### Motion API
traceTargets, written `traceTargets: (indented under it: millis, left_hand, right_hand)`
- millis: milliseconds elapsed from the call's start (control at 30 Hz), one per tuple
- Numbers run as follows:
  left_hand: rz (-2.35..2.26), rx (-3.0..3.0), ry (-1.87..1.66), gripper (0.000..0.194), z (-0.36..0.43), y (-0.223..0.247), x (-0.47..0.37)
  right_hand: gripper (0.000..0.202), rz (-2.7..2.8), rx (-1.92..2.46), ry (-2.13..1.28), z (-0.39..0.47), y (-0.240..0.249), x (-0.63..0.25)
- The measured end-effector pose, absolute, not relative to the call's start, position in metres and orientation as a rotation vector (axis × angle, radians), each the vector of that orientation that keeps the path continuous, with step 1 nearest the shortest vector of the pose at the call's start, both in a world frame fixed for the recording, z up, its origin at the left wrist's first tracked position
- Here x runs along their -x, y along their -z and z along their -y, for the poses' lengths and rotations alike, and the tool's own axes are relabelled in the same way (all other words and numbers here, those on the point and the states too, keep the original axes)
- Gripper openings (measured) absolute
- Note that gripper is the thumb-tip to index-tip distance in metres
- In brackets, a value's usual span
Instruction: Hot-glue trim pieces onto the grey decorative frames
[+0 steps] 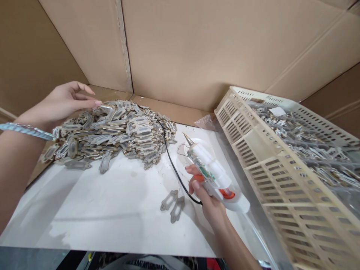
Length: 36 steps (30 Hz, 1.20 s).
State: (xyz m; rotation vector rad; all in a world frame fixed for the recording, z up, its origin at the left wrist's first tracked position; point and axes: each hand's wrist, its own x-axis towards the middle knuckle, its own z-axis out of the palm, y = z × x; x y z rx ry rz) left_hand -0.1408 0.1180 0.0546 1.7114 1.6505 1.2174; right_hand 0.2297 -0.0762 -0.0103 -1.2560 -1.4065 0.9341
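A large heap of flat, grey, frame-shaped pieces (120, 131) lies at the back left of the white board. My left hand (71, 98) is over the heap's back left edge, thumb and fingers closing on a thin pale piece (106, 107) at the thumb tip. In my right hand (204, 193) is a white glue gun (212, 170) with an orange trigger, its metal nozzle pointing up and left. Two loose frame pieces (176, 210) lie side by side on the board, left of my right hand.
A cream plastic crate (264, 172) holding bagged metal pieces (309, 150) stands on the right. A black cable (176, 168) crosses the white board (112, 217). Cardboard walls (197, 48) rise at the back, with a clear plastic bag (206, 122) near the crate.
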Motion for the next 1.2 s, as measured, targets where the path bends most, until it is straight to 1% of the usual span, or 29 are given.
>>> traceTargets:
  millis: [167,333,400,533,633,733,867,933,1000,1067,1133,1167,1200]
  left_hand:
    - [-1.556,-1.521,-1.313,0.076,-0.112,-0.056,0.136]
    - [-1.496,-1.498,-1.484,0.083,-0.108,-0.066,0.124]
    - [-1.501,-1.539,-1.496,0.079,-0.108,-0.070,0.119]
    - [-1.586,-1.570,-1.540,0.065,-0.112,-0.071,0.114]
    - [-1.629,-1.563,-1.489,0.063,-0.117,-0.062,0.115]
    - [-1.658,-1.545,-1.350,0.068,-0.121,-0.046,0.119]
    - [-1.709,-1.534,-1.263,0.087,-0.126,-0.031,0.126]
    - [-1.743,-1.560,-1.291,0.096,-0.126,-0.031,0.127]
    - [-1.783,-1.597,-1.386,0.100,-0.121,-0.036,0.123]
    - [-1.774,-1.662,-1.514,0.096,-0.107,-0.042,0.112]
    - [-1.631,-1.810,-1.603,0.085,-0.083,-0.046,0.094]
    - [-1.503,-1.917,-1.528,0.075,-0.068,-0.045,0.082]
    - [-1.379,-2.011,-1.319,0.064,-0.052,-0.042,0.070]
  right_hand:
    - [0.043,1.411,1.259,-0.955,0.076,0.012,-0.230]
    - [0.037,1.391,1.255,-0.960,0.076,0.014,-0.231]
    - [0.041,1.399,1.257,-0.966,0.076,0.013,-0.231]
    - [0.045,1.420,1.262,-0.969,0.076,0.010,-0.230]
    - [0.045,1.421,1.256,-0.971,0.076,0.010,-0.230]
    - [0.042,1.407,1.246,-0.982,0.076,0.010,-0.230]
    - [0.034,1.388,1.239,-0.986,0.075,0.011,-0.230]
    - [0.032,1.388,1.234,-0.971,0.075,0.012,-0.230]
    - [0.030,1.393,1.223,-0.961,0.075,0.014,-0.231]
    - [0.030,1.396,1.226,-0.951,0.075,0.017,-0.232]
    - [0.030,1.408,1.237,-0.919,0.075,0.019,-0.233]
    - [0.029,1.412,1.242,-0.898,0.074,0.020,-0.233]
    - [0.029,1.414,1.242,-0.879,0.074,0.020,-0.234]
